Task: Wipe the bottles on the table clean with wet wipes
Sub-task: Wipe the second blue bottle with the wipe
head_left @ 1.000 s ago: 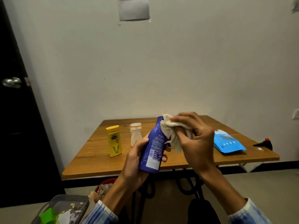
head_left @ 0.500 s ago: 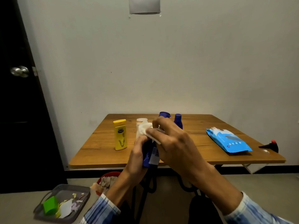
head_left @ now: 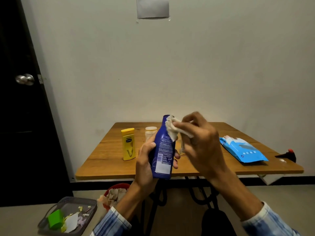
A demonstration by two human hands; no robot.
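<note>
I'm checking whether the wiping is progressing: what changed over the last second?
The right hand, pinching the wet wipe, swept across the blue bottle to its upper left and has come back to the neck on the right. Nothing was taken up or let go. The left hand still grips the bottle's lower body; the yellow bottle, small white bottle and blue wipes pack stay put on the table.

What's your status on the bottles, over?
Left hand grips the blue bottle, held up off the table. Right hand pinches wet wipe against its neck. Yellow bottle and pale bottle stand on the table, nothing in the way.
</note>
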